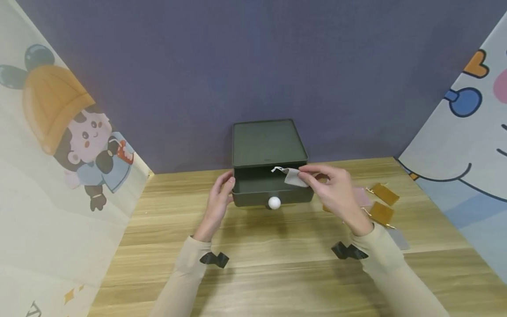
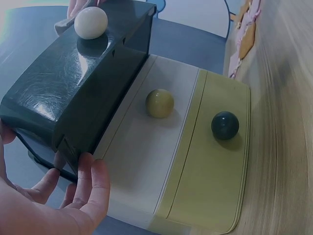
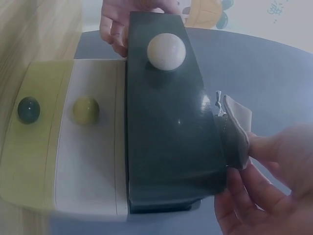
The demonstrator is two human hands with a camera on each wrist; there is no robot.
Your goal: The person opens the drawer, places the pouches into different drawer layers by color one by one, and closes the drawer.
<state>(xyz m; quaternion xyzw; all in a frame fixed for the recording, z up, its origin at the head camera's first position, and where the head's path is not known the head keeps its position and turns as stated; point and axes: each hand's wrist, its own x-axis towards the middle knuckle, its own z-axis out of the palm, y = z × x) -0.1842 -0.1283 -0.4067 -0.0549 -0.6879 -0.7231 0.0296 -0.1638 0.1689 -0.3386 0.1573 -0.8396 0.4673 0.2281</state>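
Observation:
A dark green drawer [image 1: 253, 200] with a white ball knob [image 1: 274, 203] stands pulled out at the top of a small cabinet [image 1: 269, 143]. My left hand [image 1: 217, 198] holds the drawer's left side, its fingertips [image 2: 100, 178] against the dark wall. Above the drawer's right part, my right hand [image 1: 334, 189] pinches a small grey drawstring pouch [image 1: 295, 178] between thumb and fingers. White cords hang off the pouch's left end. In the right wrist view the pouch [image 3: 237, 132] is beside the drawer's rim.
Below sit a white drawer [image 2: 142, 147] with a yellow knob [image 2: 160, 103] and a yellow-green drawer [image 2: 205, 181] with a dark green knob [image 2: 225, 125]. Right of the cabinet lie brown pouches [image 1: 381, 213], a pink pouch [image 1: 362, 197] and a grey pouch [image 1: 398, 239]. A purple-grey panel [image 1: 269, 66] rises behind.

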